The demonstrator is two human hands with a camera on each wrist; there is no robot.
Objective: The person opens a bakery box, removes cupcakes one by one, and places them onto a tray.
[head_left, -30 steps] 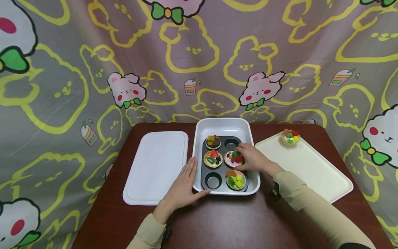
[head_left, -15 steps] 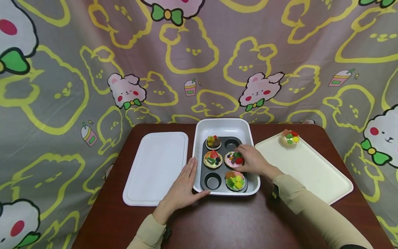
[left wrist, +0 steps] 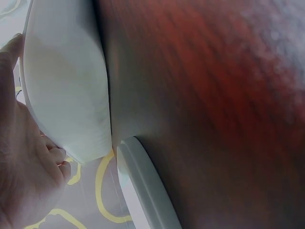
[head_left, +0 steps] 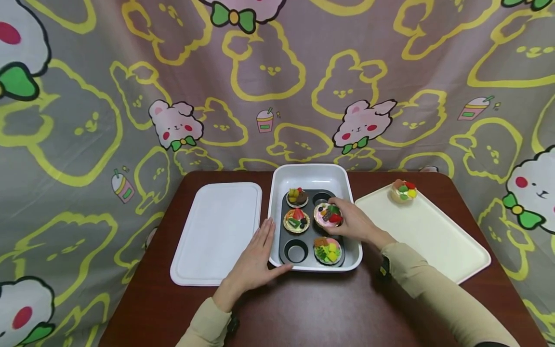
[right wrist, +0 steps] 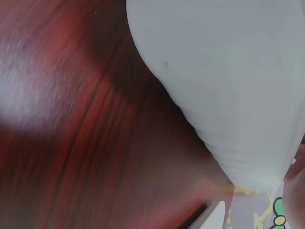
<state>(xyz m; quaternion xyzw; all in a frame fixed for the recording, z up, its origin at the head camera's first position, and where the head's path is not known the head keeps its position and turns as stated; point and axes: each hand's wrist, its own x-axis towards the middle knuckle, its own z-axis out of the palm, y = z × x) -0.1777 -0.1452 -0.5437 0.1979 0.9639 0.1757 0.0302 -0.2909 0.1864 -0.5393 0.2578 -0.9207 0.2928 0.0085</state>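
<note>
My right hand (head_left: 356, 224) pinches a fruit tart (head_left: 327, 215) with pink cream and berries by its rim, tilted just above the middle-right cup of a dark muffin pan (head_left: 310, 245). Three more tarts sit in this pan: a chocolate-and-yellow one (head_left: 297, 197), a strawberry-kiwi one (head_left: 297, 221) and a green-and-yellow one (head_left: 327, 251). Its front-left cup (head_left: 297, 251) holds nothing. The pan lies inside a deep white bin (head_left: 310, 179). With straight fingers, my left hand (head_left: 253, 258) rests against the bin's left front corner. Both wrist views mostly show the bin's outer wall (left wrist: 64, 81).
To the left lies a flat white tray (head_left: 217, 236). A cream tray (head_left: 427, 236) lies on the right, with another fruit tart (head_left: 403, 192) at its far end. Everything stands on a dark red-brown table (head_left: 312, 308), backed by a patterned curtain (head_left: 277, 72).
My right hand has raised the pink-cream tart slightly out of its cup and tilted it. My left hand stays at the bin's side.
</note>
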